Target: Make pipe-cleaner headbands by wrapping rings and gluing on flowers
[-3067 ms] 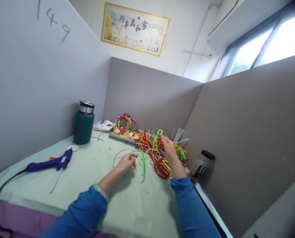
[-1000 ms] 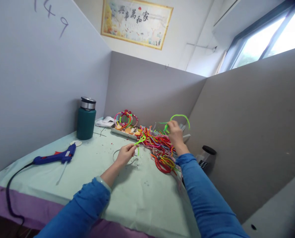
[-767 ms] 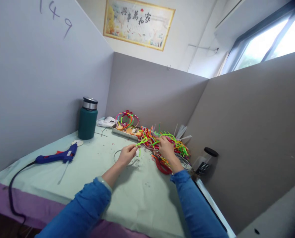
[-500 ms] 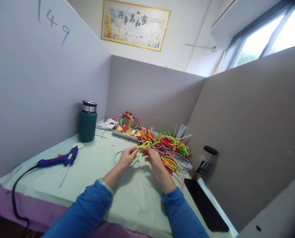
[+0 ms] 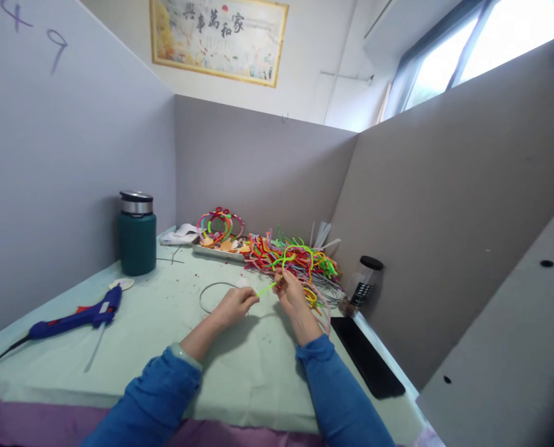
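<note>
A lime-green pipe cleaner is stretched between my hands above the table. My left hand is closed in a pinch on one end of it. Further along, the fingers of my right hand close on it too, and a green loop rises past them. Behind my left hand a thin grey hoop lies on the cloth, partly covered by the hand. Just past my right hand is a heaped pile of many-coloured pipe cleaners.
A metal tray at the back holds small pieces and colourful wrapped rings. On the left are a green bottle and a blue glue gun. A clear jar and black strip lie right, beside the partition.
My hands have moved apart, drawing the green pipe cleaner out straight between them. The whole view has shifted, so the surroundings sit further left.
</note>
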